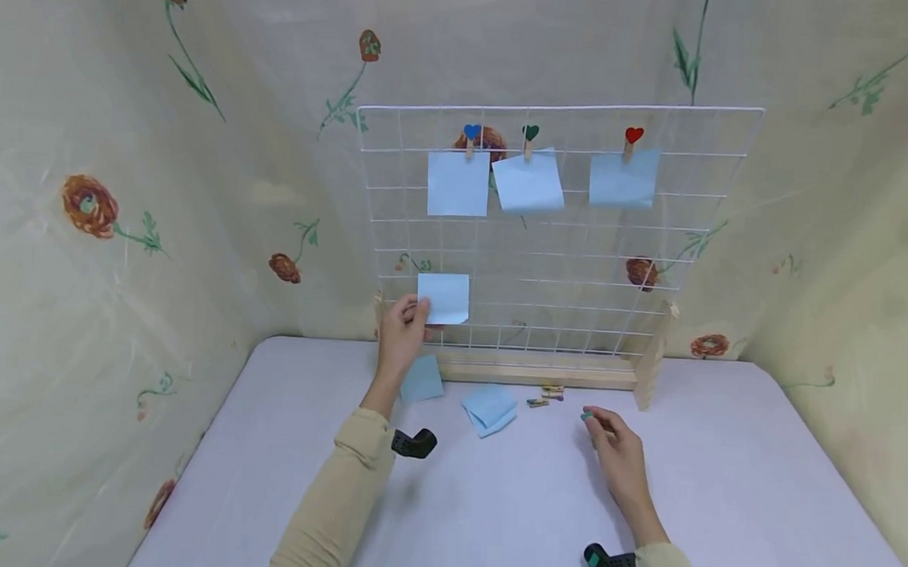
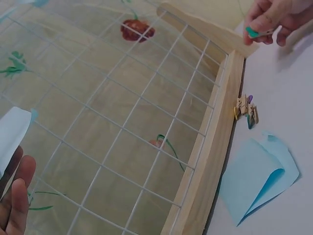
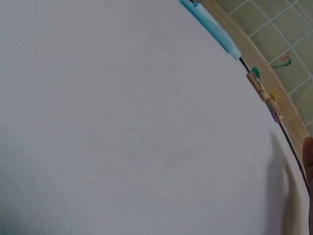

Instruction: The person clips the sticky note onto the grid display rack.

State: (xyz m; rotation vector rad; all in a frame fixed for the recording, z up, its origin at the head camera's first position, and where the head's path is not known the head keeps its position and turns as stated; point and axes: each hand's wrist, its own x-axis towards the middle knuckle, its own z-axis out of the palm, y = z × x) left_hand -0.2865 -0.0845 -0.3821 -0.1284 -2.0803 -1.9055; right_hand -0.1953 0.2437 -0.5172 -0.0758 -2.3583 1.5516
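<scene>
Against the lower left of a white wire grid, my left hand holds a square blue paper note, pinched at its left edge. In the left wrist view the note shows at the far left above the fingertips. Low over the table at the right, my right hand pinches a small clothespin with a green tip; its wooden body shows in the left wrist view. On the grid's upper part hang blue notes, held by clothespins with blue, green and red hearts. Only a finger edge of the right hand appears in the right wrist view.
Several small clothespins lie before the grid's wooden base. Folded blue paper lies left of them, and another blue sheet lies by the left forearm. A floral cloth hangs behind the white table.
</scene>
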